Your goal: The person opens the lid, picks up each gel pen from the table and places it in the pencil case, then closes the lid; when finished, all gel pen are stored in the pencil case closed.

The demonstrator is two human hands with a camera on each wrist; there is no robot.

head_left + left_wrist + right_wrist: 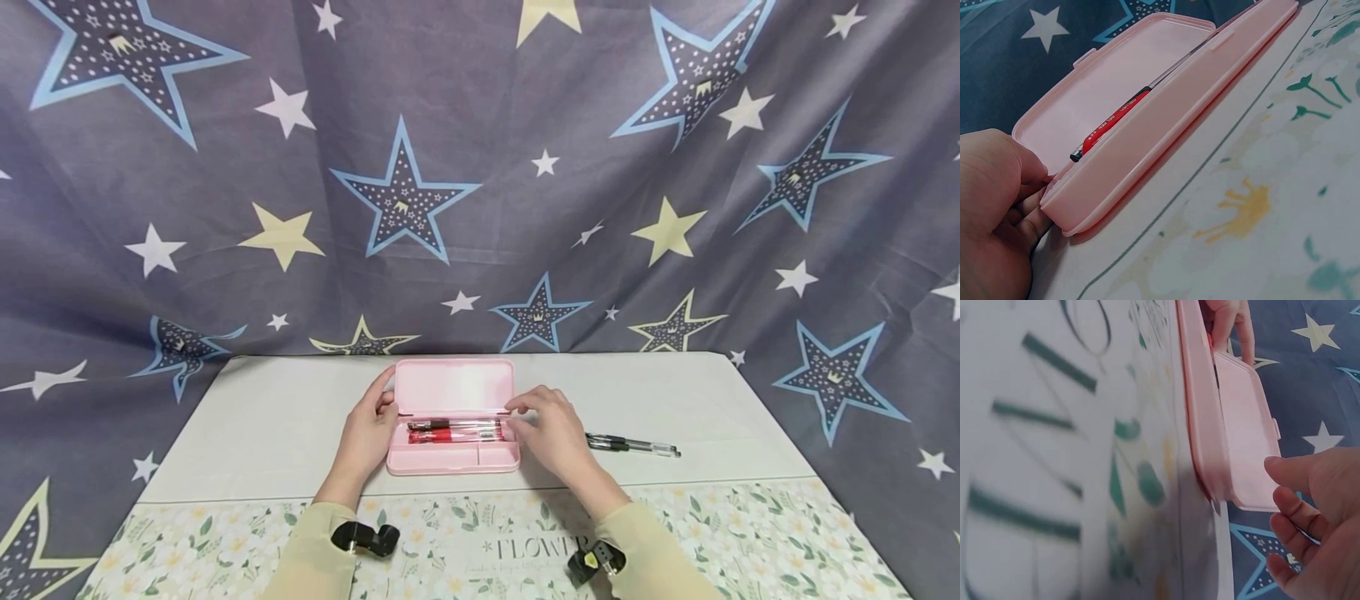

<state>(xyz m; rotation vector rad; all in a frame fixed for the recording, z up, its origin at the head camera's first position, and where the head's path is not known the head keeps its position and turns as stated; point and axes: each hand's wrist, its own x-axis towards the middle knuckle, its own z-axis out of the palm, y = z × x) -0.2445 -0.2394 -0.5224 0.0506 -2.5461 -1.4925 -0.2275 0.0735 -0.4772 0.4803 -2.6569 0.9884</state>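
Note:
A pink pencil case [433,460] lies with its lid [454,386] raised, on the table. Inside its long compartment are a red gel pen [431,437] and a black pen [429,425]. My left hand [368,432] grips the left end at the hinge; in the left wrist view the thumb and fingers [1040,219] meet the case's corner. At the other end, my right hand [557,433] has loosely bent fingers beside the lid and hinge. The right wrist view shows its thumb [1291,472] overlapping the lid's edge, with nothing held.
Black pens [630,445] with clear barrels lie on the table just right of my right hand. A flowered mat [420,533] covers the near part of the white table [285,417]. A star-patterned curtain [480,208] hangs behind and along the sides.

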